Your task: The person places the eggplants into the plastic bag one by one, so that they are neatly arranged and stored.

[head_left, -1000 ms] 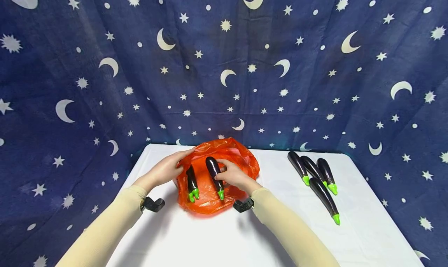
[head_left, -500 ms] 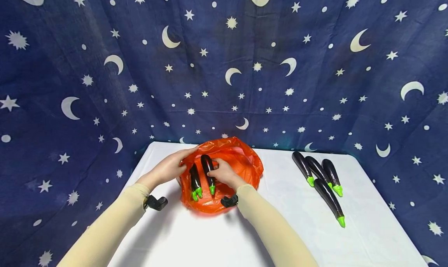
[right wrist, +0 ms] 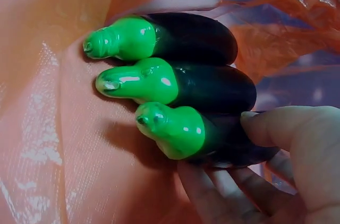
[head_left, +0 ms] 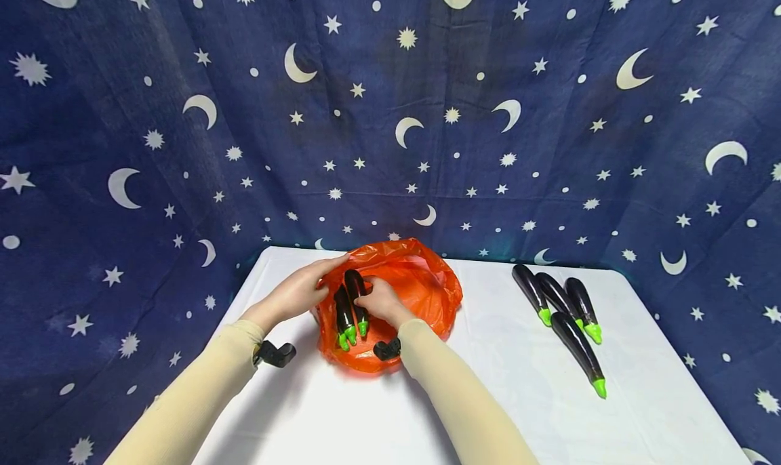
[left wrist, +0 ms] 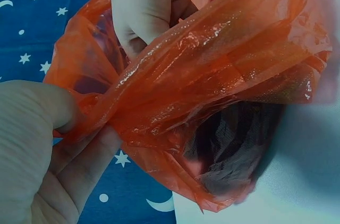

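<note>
A red plastic bag [head_left: 427, 295] stands open on the table, its mouth toward me. My left hand [head_left: 297, 291] pinches the bag's left rim between thumb and fingers, as the left wrist view shows at the gathered film [left wrist: 101, 118]. Inside the bag, my right hand [head_left: 381, 298] grips a dark eggplant with a green stem [head_left: 356, 290], thumb on top and fingers underneath. In the right wrist view, this eggplant [right wrist: 226, 134] lies alongside a middle eggplant [right wrist: 212, 87] and a far eggplant [right wrist: 191, 38], all with stems pointing the same way.
At the right of the white table [head_left: 488, 383] lie several more eggplants [head_left: 576, 346], grouped closely with green stems toward me. A dark blue curtain [head_left: 366, 146] with moons and stars hangs behind the table and along both sides.
My right hand has carried its eggplant leftward inside the bag, up against the others there. My left hand keeps its hold on the rim. The head view has shifted slightly.
</note>
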`<state>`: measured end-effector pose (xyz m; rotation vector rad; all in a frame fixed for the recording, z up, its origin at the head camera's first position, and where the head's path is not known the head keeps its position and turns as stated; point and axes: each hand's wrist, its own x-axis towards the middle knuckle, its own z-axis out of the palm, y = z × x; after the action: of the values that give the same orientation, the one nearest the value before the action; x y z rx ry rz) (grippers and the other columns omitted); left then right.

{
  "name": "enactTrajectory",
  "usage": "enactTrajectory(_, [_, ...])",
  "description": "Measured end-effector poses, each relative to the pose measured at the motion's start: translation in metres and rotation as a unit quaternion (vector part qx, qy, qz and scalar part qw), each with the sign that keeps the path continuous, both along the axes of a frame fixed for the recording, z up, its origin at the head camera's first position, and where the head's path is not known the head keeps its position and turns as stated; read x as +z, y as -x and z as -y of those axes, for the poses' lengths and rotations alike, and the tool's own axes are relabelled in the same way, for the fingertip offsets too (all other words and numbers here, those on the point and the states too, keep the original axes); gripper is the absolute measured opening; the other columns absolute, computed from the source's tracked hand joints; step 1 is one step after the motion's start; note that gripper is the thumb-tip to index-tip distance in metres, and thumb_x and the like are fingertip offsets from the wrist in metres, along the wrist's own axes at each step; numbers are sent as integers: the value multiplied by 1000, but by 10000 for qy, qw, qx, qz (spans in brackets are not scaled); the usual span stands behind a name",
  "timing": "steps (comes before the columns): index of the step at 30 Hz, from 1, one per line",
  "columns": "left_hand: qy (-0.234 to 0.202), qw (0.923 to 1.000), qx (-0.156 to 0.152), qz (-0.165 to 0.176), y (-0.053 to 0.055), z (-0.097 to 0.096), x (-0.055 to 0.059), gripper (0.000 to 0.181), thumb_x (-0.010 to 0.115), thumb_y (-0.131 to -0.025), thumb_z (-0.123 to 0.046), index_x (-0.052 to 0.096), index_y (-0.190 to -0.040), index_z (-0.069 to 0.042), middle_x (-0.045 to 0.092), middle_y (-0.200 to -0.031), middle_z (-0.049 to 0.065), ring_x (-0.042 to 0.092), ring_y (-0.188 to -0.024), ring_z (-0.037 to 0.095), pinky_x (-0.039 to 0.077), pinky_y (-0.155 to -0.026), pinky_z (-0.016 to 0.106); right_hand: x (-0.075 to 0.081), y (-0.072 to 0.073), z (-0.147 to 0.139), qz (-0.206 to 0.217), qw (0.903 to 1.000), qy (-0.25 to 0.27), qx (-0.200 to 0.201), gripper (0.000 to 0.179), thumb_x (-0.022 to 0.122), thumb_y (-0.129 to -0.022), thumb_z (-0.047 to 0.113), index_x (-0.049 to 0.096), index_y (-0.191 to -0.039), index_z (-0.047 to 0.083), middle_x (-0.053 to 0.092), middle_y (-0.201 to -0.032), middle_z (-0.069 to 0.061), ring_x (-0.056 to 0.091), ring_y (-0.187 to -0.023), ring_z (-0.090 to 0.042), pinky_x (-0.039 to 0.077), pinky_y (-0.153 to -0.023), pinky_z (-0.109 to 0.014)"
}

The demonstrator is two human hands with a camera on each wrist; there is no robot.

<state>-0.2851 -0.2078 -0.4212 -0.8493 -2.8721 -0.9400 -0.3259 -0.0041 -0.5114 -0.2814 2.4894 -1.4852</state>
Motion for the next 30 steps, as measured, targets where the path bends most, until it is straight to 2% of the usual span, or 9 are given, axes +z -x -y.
enactTrajectory(8, [-53, 9999, 58, -86, -2, 3, -2, 75, 58, -89, 10, 44, -157, -17, 52, -151, 9, 48, -139, 29, 36, -116, 49, 0, -2, 8, -106, 9989, -450, -37, 58, 75, -89, 11, 56, -143, 0, 63, -135, -16, 61, -120, -31, 46, -108, -45])
enactTrajectory(20, [-65, 9999, 11, -108, -1, 3, -4, 75, 58, -88, 10, 44, -158, -17, 52, -150, 11, 48, -139, 29, 36, -116, 50, -2, -5, 12, -222, 9983, -534, -101, 51, 75, -91, 12, 59, -138, 0, 65, -130, -15, 62, -116, -31, 47, -107, -45])
enactTrajectory(30, [-46, 9999, -5, -98, -3, 3, -4, 76, 58, -87, 11, 43, -157, -15, 52, -151, 11, 47, -139, 31, 36, -116, 50, -5, -6, 13, -328, 9937, -1061, -150, 50, 73, -94, 23, 60, -140, 9, 66, -133, -9, 62, -121, -27, 45, -109, -44])
